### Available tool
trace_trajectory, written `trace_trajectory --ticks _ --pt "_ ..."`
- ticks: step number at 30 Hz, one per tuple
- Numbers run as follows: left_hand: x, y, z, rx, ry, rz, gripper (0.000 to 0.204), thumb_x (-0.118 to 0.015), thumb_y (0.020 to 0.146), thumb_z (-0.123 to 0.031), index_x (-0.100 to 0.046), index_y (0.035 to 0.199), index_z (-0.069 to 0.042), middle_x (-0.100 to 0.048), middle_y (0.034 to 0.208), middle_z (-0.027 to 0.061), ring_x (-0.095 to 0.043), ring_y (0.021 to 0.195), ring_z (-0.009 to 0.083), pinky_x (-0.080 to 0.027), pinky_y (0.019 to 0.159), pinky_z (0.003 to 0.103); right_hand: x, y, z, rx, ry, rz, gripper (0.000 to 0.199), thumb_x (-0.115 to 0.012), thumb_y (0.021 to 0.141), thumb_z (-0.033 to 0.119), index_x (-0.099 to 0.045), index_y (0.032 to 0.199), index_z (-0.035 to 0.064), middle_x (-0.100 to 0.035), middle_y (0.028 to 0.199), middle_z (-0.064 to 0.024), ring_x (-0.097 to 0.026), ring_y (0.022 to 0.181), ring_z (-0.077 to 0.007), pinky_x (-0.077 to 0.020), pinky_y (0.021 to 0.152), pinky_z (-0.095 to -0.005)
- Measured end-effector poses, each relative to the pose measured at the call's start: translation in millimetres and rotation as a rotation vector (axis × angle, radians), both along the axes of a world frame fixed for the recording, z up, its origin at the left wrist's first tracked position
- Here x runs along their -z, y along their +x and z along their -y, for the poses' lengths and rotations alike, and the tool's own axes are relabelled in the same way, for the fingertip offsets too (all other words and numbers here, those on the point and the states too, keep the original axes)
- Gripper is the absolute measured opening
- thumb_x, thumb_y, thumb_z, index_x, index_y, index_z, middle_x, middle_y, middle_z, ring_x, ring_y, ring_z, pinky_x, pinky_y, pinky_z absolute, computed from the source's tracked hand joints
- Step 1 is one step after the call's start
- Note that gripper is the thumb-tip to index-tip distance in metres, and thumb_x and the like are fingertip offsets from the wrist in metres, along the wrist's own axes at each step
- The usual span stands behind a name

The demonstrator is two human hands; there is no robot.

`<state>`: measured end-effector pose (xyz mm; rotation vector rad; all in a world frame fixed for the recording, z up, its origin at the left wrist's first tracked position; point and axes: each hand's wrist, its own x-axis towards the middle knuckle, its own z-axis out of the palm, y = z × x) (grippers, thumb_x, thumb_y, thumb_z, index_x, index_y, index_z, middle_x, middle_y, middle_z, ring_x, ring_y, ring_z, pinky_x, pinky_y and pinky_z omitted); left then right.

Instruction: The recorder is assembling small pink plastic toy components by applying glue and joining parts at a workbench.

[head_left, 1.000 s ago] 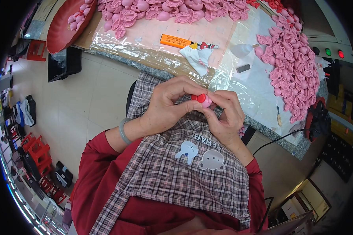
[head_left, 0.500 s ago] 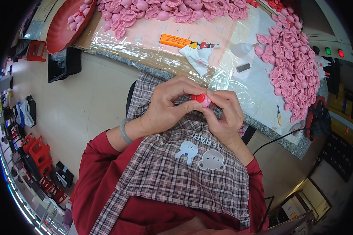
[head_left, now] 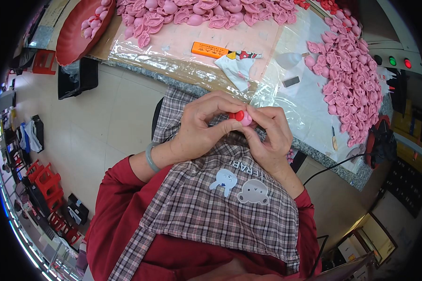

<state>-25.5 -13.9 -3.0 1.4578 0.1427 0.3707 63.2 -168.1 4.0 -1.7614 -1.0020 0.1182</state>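
Note:
Between my fingertips, just off the table's front edge, is a small rounded pink piece with a red part (head_left: 240,116) joined to it. My left hand (head_left: 202,122) is closed on the red side, thumb below and fingers above. The fingers and thumb of my right hand (head_left: 271,133) pinch the pink side. Fingers cover much of the piece, so its full shape is hidden. Both hands are above my checked apron (head_left: 206,196).
Pink ruffled and rounded pieces lie heaped at the table's back (head_left: 211,11) and right side (head_left: 349,84). Nearer are an orange tool (head_left: 210,49), a white cloth (head_left: 235,72), a squeeze bottle (head_left: 288,59) and a grey block (head_left: 290,82). A red scalloped tray (head_left: 70,47) stands far left.
Both hands keep their hold on the pink and red piece. They have shifted only very slightly, along with the whole view.

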Motion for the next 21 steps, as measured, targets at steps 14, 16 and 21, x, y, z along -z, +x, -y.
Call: trace_trajectory --ticks 14,16,21 --pt "5.8 0.7 -1.9 0.111 -0.362 -0.098 0.033 -0.067 0.085 0.003 -0.054 0.115 -0.001 -0.059 0.118 0.0113 -0.059 0.109 0.0175 -0.050 0.095 0.033 -14.7 19.6 -4.4 -0.131 -0.072 0.291 0.049 -0.077 0.065 -0.006 -0.066 0.112 0.0026 -0.061 0.097 -0.0122 -0.063 0.082 -0.0209 -0.0533 0.066 -0.0287" --pt "-3.0 2.6 -1.2 0.099 -0.521 -0.126 0.032 -0.068 0.086 0.001 -0.055 0.115 0.000 -0.061 0.114 0.0110 -0.059 0.107 0.0155 -0.049 0.093 0.029 -14.2 19.3 -4.4 -0.138 -0.086 0.296 0.049 -0.078 0.065 -0.005 -0.066 0.113 0.0028 -0.061 0.097 -0.0123 -0.063 0.082 -0.0204 -0.0532 0.066 -0.0295" --pt "6.0 -0.1 -2.4 0.170 -0.649 -0.100 0.028 -0.060 0.091 -0.002 -0.055 0.119 0.000 -0.061 0.115 0.0112 -0.058 0.110 0.0174 -0.047 0.096 0.032 -11.7 15.0 -1.2 -0.004 -0.033 -0.053 0.047 -0.083 0.064 0.001 -0.068 0.108 0.0041 -0.057 0.098 -0.0069 -0.055 0.078 -0.0118 -0.0463 0.063 -0.0234"
